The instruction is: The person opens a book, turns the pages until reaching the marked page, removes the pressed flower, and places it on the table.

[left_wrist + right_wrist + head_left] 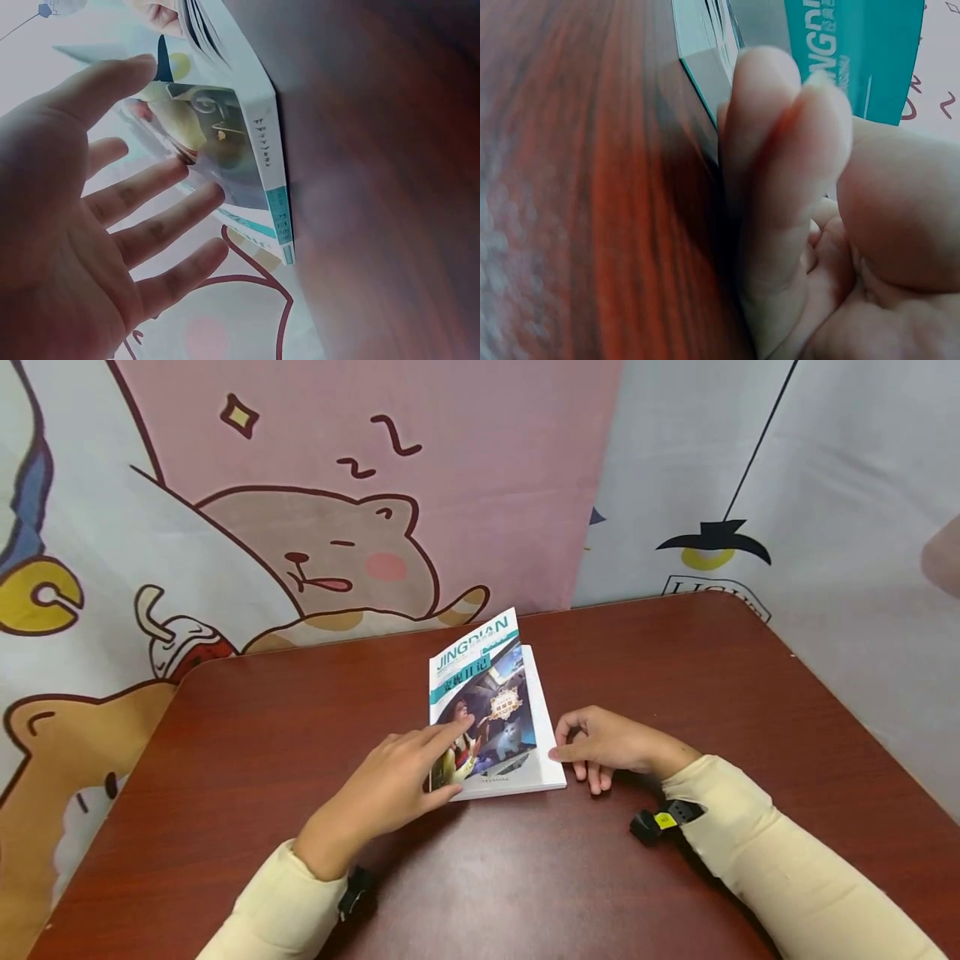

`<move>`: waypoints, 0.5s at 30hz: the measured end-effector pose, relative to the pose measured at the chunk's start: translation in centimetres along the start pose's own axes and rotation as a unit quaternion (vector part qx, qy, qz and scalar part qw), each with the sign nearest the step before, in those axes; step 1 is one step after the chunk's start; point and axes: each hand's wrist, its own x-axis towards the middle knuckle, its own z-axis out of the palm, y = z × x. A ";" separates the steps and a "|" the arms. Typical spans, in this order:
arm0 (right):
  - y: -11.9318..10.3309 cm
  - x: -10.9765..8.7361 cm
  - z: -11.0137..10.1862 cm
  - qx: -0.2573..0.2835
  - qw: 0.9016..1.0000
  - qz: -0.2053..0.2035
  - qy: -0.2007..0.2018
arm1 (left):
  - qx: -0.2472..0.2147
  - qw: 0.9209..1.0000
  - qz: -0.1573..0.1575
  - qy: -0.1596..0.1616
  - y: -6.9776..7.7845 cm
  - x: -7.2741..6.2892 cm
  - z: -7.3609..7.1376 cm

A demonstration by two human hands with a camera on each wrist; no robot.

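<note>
A paperback book (498, 714) lies on the table, its illustrated front cover raised at an angle over a strip of white page at the right. In the left wrist view, the book's white and teal spine (277, 202) faces the camera. My left hand (390, 777) is at the cover's lower left with fingers spread and nearly straight, the index fingertip over the picture. My right hand (611, 743) is at the book's right edge, thumb tip over the white page margin and fingers curled by the edge. The right wrist view shows the cover's teal inner side (889, 60) beyond those fingers.
The reddish-brown table (300, 735) has rounded back corners. Behind it hangs a cloth backdrop (487, 468) with cartoon animals, close to the table's back edge. Black bands with small devices sit at both wrists, below the cream sleeves (277, 902).
</note>
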 end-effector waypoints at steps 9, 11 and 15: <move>0.2 0.1 -0.1 0.002 1.000 0.000 0.000 | -0.009 0.999 -0.031 0.000 0.1 -0.7 -0.5; 0.2 0.2 -0.2 0.003 1.000 0.001 -0.001 | -0.010 0.999 -0.039 -0.001 0.1 -0.8 -0.6; 0.2 0.2 -0.2 0.004 1.000 -0.002 -0.001 | -0.011 0.999 -0.052 -0.003 0.1 -1.0 -0.8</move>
